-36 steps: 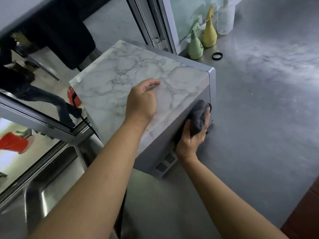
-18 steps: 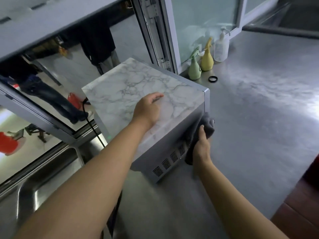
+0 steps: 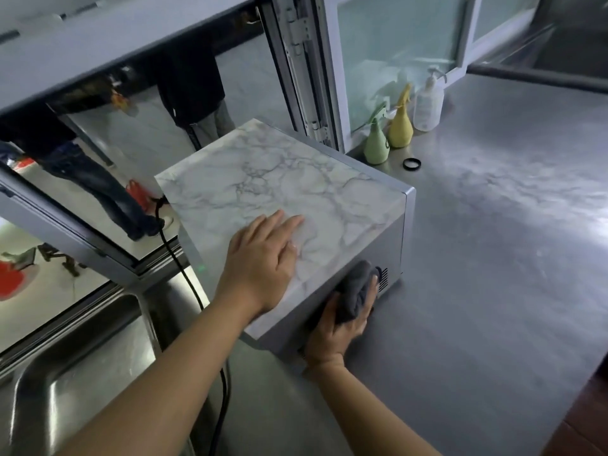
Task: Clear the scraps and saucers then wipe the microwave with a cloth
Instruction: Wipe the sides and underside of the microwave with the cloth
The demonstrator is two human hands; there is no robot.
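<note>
R hand [image 3: 339, 327] fingers [image 3: 371, 296] curled round a dark grey cloth [image 3: 357, 291], bunched and soft-looking, pressing it vs the microwave's [image 3: 296, 189] grey metal side panel, next to the vent slots [image 3: 384, 279]. L hand [image 3: 263, 258] flat on the microwave top near the front-left edge, fingers straight and close together, holding nothing, palm down.

From my feed the microwave is a box w/ a white marble-pattern top, grey veining, smooth and slightly glossy; sides plain grey metal. It sits on the desk [image 3: 493, 258], a brushed steel surface w/ dull smeary reflections. Black power cord [image 3: 197, 291] runs from behind the unit down past the sink [image 3: 82, 357], a steel basin at left, shiny; can't tell what's in it.

Containers at the back by the window frame: green spray bottle [image 3: 376, 146] and yellow spray bottle [image 3: 400, 130], both pear-shaped, matte, opaque so contents n/a; a clear pump bottle [image 3: 427, 103] just beside them, fill level unclear. Small black ring [image 3: 411, 164] lies flat on the desk near the green one.
</note>
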